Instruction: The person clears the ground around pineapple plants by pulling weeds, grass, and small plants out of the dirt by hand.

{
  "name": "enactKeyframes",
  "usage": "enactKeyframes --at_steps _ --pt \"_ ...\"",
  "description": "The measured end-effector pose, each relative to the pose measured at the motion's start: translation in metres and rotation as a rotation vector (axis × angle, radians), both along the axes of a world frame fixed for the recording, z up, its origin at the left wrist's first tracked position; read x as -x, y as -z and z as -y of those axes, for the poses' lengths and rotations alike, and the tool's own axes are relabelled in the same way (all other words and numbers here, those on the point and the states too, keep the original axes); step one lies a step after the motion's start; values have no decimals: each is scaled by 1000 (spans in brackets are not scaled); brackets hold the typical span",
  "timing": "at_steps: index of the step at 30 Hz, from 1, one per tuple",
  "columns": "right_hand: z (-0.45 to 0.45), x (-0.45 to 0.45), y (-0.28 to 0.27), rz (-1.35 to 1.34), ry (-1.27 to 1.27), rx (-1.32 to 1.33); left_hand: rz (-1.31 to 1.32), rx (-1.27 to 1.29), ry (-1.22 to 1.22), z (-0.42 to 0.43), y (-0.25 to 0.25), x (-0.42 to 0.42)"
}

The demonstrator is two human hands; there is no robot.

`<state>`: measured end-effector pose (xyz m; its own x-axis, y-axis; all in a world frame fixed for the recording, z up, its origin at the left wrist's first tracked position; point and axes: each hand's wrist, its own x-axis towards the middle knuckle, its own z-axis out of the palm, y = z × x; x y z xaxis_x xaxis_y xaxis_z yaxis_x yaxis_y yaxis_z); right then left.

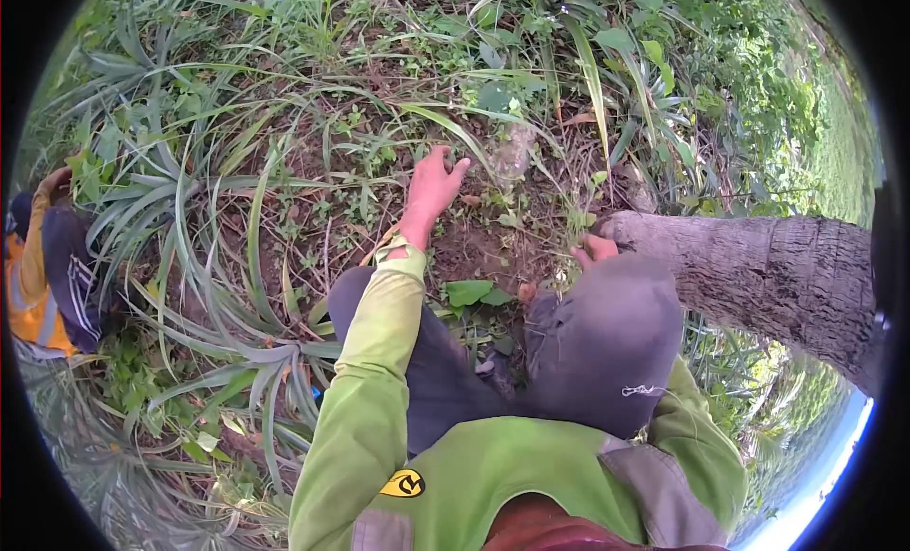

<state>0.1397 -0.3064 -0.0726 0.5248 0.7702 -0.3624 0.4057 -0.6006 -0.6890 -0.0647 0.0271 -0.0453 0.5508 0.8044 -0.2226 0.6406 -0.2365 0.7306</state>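
Note:
My left hand (pixel 435 189) reaches over the weedy soil (pixel 469 252), thumb and fingers apart with nothing visible between them. A long green blade-like leaf (pixel 445 124) arches just above its fingertips. Beside my raised right knee, my right hand (pixel 596 251) is partly hidden, its fingers closed around what looks like a tuft of thin weeds (pixel 576 214). A grey stone-like lump (pixel 514 153) lies in the ground between and beyond the hands. Broad green leaves (pixel 469 293) rest low between my knees.
A thick tree trunk (pixel 758 266) extends along my right side. Spiky long-leaved plants (pixel 280 352) spread on the left, with more at the upper left. Another person in an orange vest (pixel 38 309) crouches at the far left. Dense greenery covers the upper right.

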Motion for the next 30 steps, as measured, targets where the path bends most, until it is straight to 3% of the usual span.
enactKeyframes --at_steps 1,3,5,7,9,10,12,14,17,22,23,25,26,29,30 --pt "67 -61 122 -471 123 464 -48 -2 9 -1 3 0" --pt "125 -6 44 -102 3 262 -113 43 -5 4 -10 -5" --pt "176 6 -1 -51 -31 172 -99 -57 12 8 4 -6" --pt "237 0 -16 40 -80 155 -140 -110 46 11 6 1" --pt "325 -7 22 414 -152 401 -233 -222 35 13 9 14" --pt "313 -10 4 418 -156 391 -326 -327 41 14 6 18" --pt "291 -15 -41 139 -108 700 -405 -265 35 6 3 30" --pt "291 -37 -35 200 -132 808 -534 -338 12 0 2 38" --pt "211 -33 -105 390 -85 578 -667 -360 -9 -9 4 42" --pt "115 -11 -205 254 -28 446 -711 -390 -42 -21 15 59" --pt "101 -3 -225 241 11 390 -689 -512 -73 -19 24 64" --pt "70 14 -267 291 7 226 -710 -476 -68 -20 18 65" --pt "62 14 -270 292 5 215 -724 -438 -57 -23 14 64" --pt "22 14 -289 196 123 -209 -767 -479 -40 -28 17 62" --pt "2 16 -296 191 111 -234 -799 -479 -17 -30 15 63"
